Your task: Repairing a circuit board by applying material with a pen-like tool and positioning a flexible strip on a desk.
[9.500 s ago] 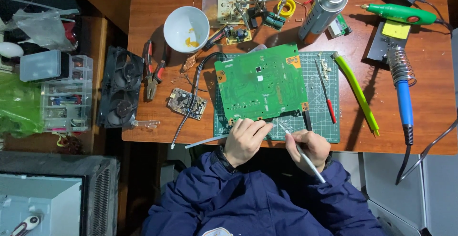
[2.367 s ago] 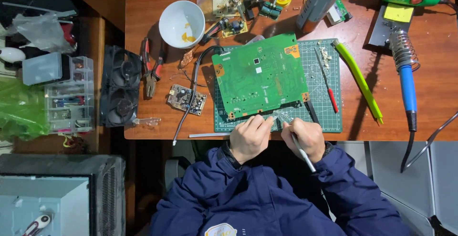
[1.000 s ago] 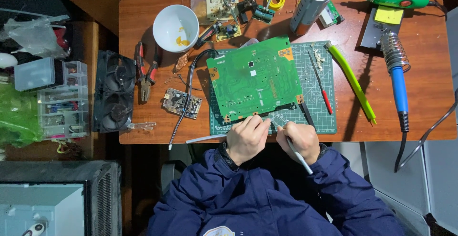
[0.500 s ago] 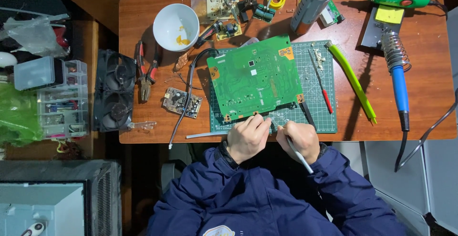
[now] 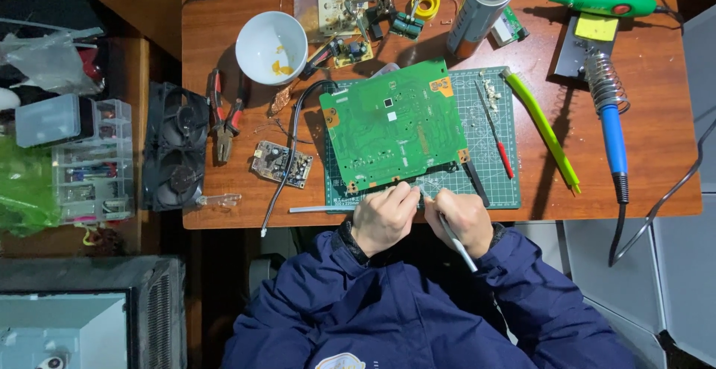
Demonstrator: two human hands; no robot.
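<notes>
Working on: we poke the near edge of our green board (image 5: pixel 395 134), which lies on the green mat (image 5: pixel 492 190).
Right hand (image 5: pixel 466 221): closed around a thin white tool (image 5: pixel 455 238).
Left hand (image 5: pixel 384 216): curled shut, pressing the board's edge; what's inside, we cannot tell.
Next: a steady, gentle touch, we think.

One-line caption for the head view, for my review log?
Both hands, left and right, work at the near edge of a green circuit board on a cutting mat.

i see the green circuit board (image 5: pixel 395 134) lying flat, slightly rotated, on the cutting mat (image 5: pixel 492 190) near the desk's front edge; a slim grey tool (image 5: pixel 455 238) angles toward its near edge.
</notes>
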